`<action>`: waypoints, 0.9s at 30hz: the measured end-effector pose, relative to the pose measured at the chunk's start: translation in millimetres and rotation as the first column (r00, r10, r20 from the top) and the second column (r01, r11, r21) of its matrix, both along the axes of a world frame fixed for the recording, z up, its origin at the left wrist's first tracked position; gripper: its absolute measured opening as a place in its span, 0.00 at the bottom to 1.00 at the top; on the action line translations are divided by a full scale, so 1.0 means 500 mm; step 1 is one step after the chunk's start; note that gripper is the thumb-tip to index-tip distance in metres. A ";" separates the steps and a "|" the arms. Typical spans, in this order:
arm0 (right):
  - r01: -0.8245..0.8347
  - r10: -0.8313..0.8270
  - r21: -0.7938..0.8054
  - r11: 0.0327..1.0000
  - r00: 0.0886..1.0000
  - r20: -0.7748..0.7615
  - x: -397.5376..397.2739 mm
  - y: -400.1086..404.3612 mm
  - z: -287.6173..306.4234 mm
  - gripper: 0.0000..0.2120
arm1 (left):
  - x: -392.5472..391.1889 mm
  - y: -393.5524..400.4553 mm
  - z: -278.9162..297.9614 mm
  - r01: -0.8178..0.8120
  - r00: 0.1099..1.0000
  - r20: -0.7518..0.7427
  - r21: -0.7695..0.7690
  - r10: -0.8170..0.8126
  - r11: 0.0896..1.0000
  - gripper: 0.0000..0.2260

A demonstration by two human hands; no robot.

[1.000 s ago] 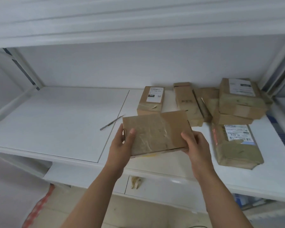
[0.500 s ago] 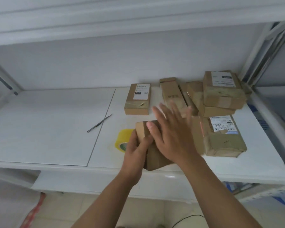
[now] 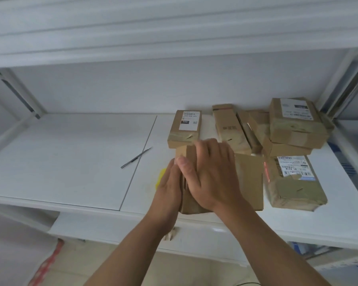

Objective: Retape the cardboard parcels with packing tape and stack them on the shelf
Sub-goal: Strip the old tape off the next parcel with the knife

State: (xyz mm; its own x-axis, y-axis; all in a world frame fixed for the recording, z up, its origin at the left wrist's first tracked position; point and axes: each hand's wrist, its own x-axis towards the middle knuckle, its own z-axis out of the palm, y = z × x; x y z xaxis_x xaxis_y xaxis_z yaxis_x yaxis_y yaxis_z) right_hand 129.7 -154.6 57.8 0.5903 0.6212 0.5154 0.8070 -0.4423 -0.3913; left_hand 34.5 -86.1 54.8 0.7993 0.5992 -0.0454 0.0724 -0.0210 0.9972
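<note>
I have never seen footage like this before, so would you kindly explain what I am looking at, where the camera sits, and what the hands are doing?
There is no machine here: a person wears a wide-angle camera on the head, looking down at their own bare hands. The left hand steadies the side of a plain cardboard parcel lying on the white shelf, while the right hand presses flat on top of it. A yellow tape roll peeks out beside the left hand. A thin metal tool lies further left. More parcels sit behind and to the right, including a labelled box and a small stack.
</note>
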 end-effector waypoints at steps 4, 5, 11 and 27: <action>0.013 -0.011 0.108 0.994 1.000 -0.014 0.007 0.007 0.004 0.34 | 0.001 0.002 0.014 0.014 1.000 0.015 0.022 -0.015 1.000 0.17; 0.005 -0.002 0.116 0.993 1.000 -0.024 0.010 0.009 0.004 0.34 | 0.003 0.003 0.019 0.013 1.000 0.019 0.025 -0.014 1.000 0.17; -0.041 0.057 0.163 0.986 0.994 -0.095 0.040 0.010 -0.003 0.29 | 0.002 -0.011 -0.001 0.019 0.999 -0.030 -0.047 -0.021 0.999 0.22; -0.041 0.059 0.113 0.993 0.985 -0.161 0.022 0.014 -0.013 0.25 | -0.029 -0.017 -0.013 0.031 0.989 -0.140 -0.101 -0.045 0.994 0.16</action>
State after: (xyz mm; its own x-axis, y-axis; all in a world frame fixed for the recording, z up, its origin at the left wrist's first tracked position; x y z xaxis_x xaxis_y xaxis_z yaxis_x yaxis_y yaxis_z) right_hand 140.7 -147.6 51.3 0.6417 0.5977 0.4806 0.7481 -0.3499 -0.5638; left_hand 20.0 -94.3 48.4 0.8027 0.5554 -0.2171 0.2144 0.0708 0.9742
